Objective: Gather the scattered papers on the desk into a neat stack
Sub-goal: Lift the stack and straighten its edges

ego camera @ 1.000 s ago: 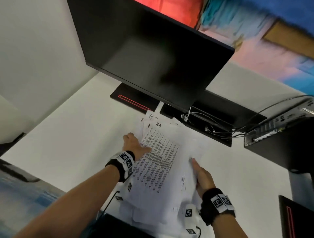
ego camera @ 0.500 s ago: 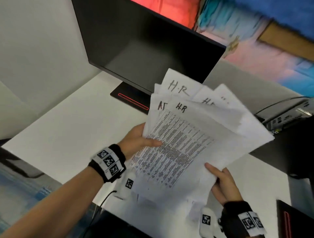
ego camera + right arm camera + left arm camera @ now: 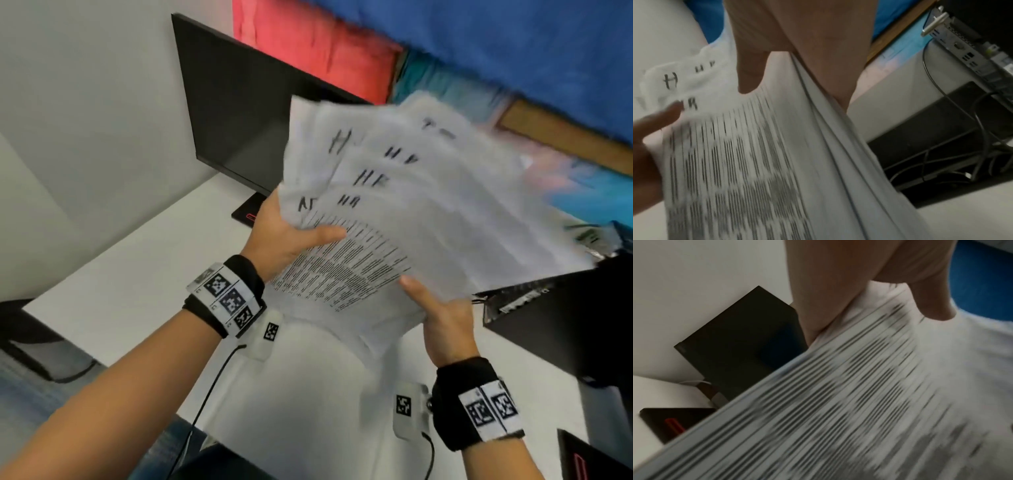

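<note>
A fanned bundle of white papers (image 3: 394,219) with printed text and handwritten "HR" marks hangs in the air above the white desk (image 3: 137,281). My left hand (image 3: 291,236) grips its left edge, thumb on the top sheet, fingers hidden underneath. My right hand (image 3: 442,318) grips the lower right edge the same way. The left wrist view has the thumb (image 3: 931,305) pressing on the blurred papers (image 3: 859,402). In the right wrist view my thumb (image 3: 750,73) lies on the papers (image 3: 756,162), whose sheet edges are uneven.
A black monitor (image 3: 239,113) stands behind the papers on its base (image 3: 245,216). A black computer case (image 3: 565,325) with cables sits at the right. A cable (image 3: 205,394) runs from my left wrist. Bare desk shows below the papers.
The papers lay on the desk under both hands a second ago. Both hands have gripped the bundle and lifted it higher, tilting it up toward the camera.
</note>
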